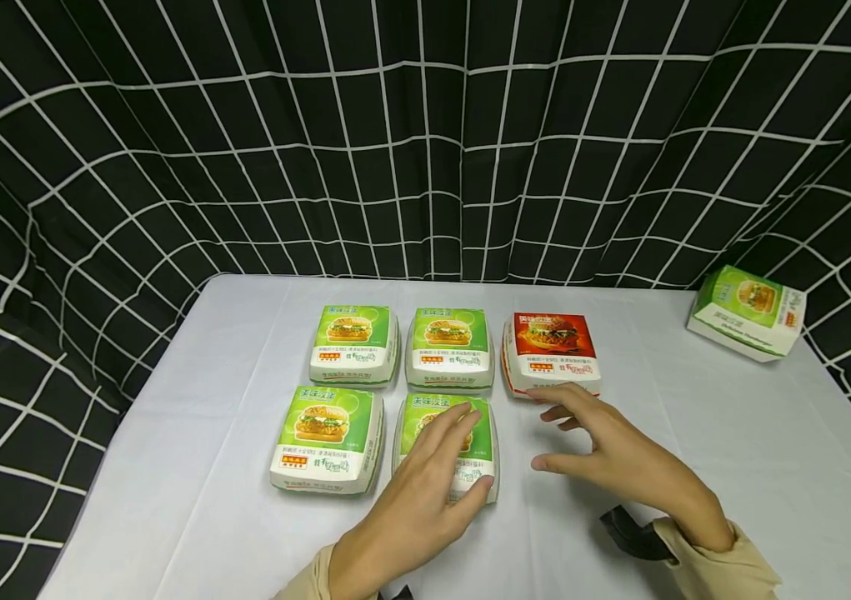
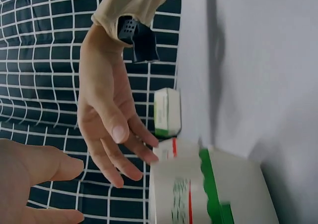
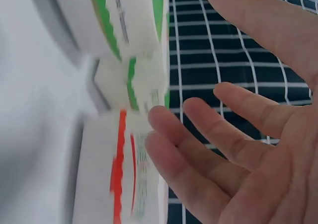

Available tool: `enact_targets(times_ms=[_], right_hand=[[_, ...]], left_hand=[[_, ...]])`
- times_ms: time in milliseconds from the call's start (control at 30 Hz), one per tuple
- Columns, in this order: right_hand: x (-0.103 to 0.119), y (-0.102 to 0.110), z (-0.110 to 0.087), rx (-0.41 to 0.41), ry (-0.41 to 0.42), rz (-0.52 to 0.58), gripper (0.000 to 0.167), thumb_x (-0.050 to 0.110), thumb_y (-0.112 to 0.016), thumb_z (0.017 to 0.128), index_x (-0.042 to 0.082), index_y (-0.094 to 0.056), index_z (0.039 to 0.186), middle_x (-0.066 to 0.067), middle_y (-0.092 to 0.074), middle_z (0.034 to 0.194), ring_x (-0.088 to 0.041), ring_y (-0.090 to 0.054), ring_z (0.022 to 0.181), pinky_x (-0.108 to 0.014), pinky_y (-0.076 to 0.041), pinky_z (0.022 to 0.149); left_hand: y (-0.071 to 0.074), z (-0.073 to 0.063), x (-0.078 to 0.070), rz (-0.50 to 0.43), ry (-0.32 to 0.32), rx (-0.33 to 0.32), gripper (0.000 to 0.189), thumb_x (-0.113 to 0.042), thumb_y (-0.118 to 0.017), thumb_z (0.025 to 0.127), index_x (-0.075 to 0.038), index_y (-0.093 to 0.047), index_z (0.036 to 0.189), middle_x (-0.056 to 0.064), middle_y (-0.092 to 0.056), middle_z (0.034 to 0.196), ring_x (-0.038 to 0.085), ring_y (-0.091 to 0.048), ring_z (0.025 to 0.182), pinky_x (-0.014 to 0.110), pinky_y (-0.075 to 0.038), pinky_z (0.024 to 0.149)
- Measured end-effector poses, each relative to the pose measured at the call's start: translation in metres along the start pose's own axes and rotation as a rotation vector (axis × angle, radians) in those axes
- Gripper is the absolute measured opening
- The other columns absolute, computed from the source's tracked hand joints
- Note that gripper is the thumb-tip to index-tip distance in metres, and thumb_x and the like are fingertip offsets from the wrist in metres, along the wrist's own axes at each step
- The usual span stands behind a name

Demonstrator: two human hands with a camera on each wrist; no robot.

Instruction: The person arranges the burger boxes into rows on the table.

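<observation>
My left hand [image 1: 425,496] is over the front-middle green-and-white burger box [image 1: 412,421], fingers nearly straight and thumb spread, covering part of its lid. In the left wrist view, its fingers [image 2: 49,164] hold nothing. My right hand [image 1: 608,442] is at the near edge of the red-and-white burger box [image 1: 551,337], with loosely bent fingers and the thumb apart. Seen from the right wrist, its fingertips [image 3: 161,119] overlap the side of the red-marked box [image 3: 99,169], and nothing lies in the palm.
More green burger boxes stand close by: front left [image 1: 323,437], back left [image 1: 353,346] and back middle [image 1: 450,348]. Another green box [image 1: 748,312] sits turned at the far right of the white-covered table [image 1: 192,400]. A black gridded curtain [image 1: 425,150] hangs behind.
</observation>
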State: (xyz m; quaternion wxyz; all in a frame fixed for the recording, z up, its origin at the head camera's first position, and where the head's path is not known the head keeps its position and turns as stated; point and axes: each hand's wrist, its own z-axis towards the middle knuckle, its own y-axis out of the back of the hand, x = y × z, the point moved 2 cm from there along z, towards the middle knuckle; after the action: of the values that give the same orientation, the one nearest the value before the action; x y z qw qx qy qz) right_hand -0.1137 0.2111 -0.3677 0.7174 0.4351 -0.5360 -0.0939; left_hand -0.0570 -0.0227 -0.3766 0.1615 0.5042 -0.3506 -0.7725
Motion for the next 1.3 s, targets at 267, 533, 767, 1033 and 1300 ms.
enact_targets(times_ms=[267,533,767,1033,1300], right_hand=[[-0.023,0.023,-0.015,-0.136,-0.013,-0.050,0.054,0.024,-0.079,0.085,0.018,-0.056,0.134,0.001,-0.062,0.125,-0.010,-0.063,0.104,-0.023,-0.054,0.088],[-0.049,0.043,-0.022,-0.321,0.039,-0.027,0.049,0.003,-0.079,0.081,0.007,-0.062,0.127,0.009,-0.065,0.115,0.005,-0.062,0.099,-0.005,-0.047,0.087],[-0.077,0.063,-0.025,-0.416,0.004,-0.042,0.049,0.000,-0.078,0.082,0.008,-0.063,0.127,0.031,-0.058,0.111,0.011,-0.058,0.100,-0.001,-0.044,0.086],[-0.106,0.084,-0.020,-0.439,-0.064,-0.050,0.044,0.006,-0.076,0.085,0.004,-0.062,0.126,0.030,-0.056,0.111,0.015,-0.054,0.101,0.003,-0.039,0.085],[-0.135,0.109,-0.020,-0.484,-0.122,-0.045,0.046,0.010,-0.076,0.087,-0.002,-0.059,0.128,0.035,-0.052,0.112,0.022,-0.048,0.102,0.006,-0.034,0.085]], left_hand=[[-0.016,0.012,-0.017,-0.035,-0.100,-0.033,0.057,-0.020,-0.067,0.092,-0.007,-0.046,0.144,0.005,-0.046,0.149,0.020,-0.045,0.138,0.040,-0.043,0.112],[-0.033,0.026,-0.037,0.005,-0.201,-0.030,0.055,-0.022,-0.063,0.095,-0.008,-0.046,0.144,0.003,-0.048,0.145,0.016,-0.047,0.135,0.031,-0.042,0.112],[-0.054,0.043,-0.053,0.019,-0.219,0.045,0.055,-0.026,-0.060,0.097,-0.009,-0.044,0.146,0.002,-0.047,0.146,0.012,-0.046,0.136,0.023,-0.038,0.114],[-0.083,0.068,-0.062,0.024,-0.180,0.126,0.054,-0.033,-0.054,0.100,-0.014,-0.041,0.149,-0.003,-0.045,0.149,0.008,-0.041,0.140,0.021,-0.035,0.115],[-0.114,0.086,-0.066,0.037,-0.144,0.145,0.054,-0.038,-0.052,0.100,-0.016,-0.042,0.149,-0.006,-0.045,0.149,0.004,-0.040,0.140,0.016,-0.033,0.113]])
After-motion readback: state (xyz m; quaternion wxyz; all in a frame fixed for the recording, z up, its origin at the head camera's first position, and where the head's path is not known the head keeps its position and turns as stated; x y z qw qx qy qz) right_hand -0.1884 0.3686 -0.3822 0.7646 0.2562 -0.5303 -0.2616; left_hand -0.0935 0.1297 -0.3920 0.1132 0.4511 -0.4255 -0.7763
